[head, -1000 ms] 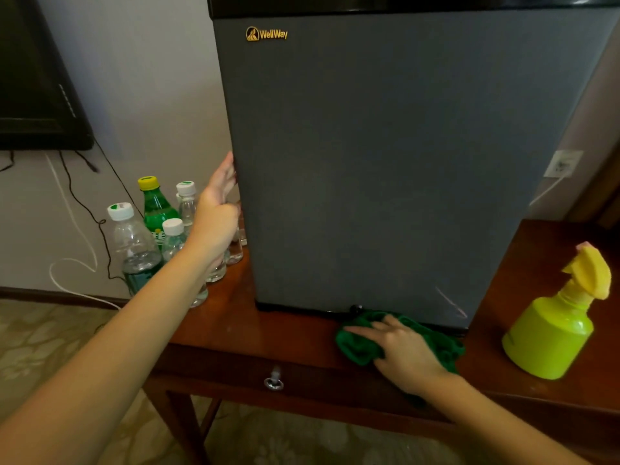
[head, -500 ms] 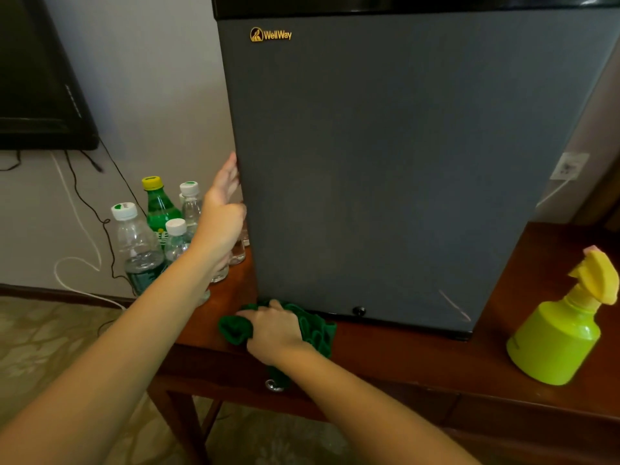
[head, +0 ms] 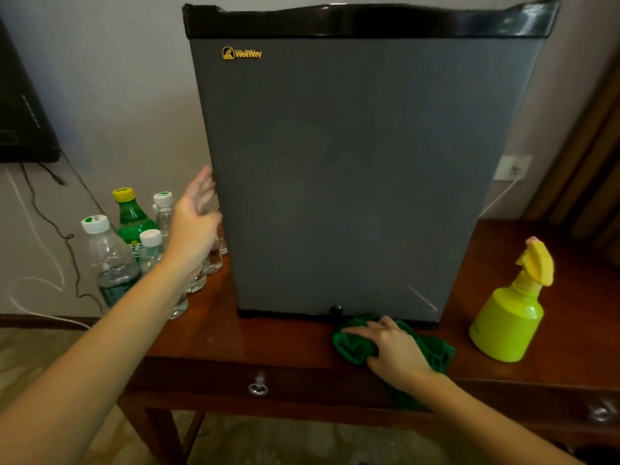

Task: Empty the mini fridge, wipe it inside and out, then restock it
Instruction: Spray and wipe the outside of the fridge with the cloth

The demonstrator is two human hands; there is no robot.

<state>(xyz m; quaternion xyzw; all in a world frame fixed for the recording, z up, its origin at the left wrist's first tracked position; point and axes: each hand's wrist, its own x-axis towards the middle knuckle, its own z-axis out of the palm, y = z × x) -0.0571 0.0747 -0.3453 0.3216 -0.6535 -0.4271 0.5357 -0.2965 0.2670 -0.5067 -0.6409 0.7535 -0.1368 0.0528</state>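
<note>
Steadying the tall grey box-shaped mini fridge (head: 352, 179), black-trimmed on top and door shut, upright on the glossy red-brown wooden bench (head: 268, 337). Judging it heavy, rigid and smooth-faced, best taken at the door's left edge. Resting the left grip (head: 194, 226) there, fingers straight and wide, holding nothing. Working over polished wood, probably slick when damp, against a pale wall and above patterned carpet. Leaving the cluster of clear and green plastic drink bottles (head: 107, 260) standing beside the fridge's left side, and the lime-green plastic spray bottle (head: 506, 323) well apart on the right. Pressing the right grip (head: 392, 350), fingers laid fairly flat, onto the bunched soft green cloth (head: 352, 347) touching the fridge's lower front edge. Expecting it limp, light and quick to fold.
</note>
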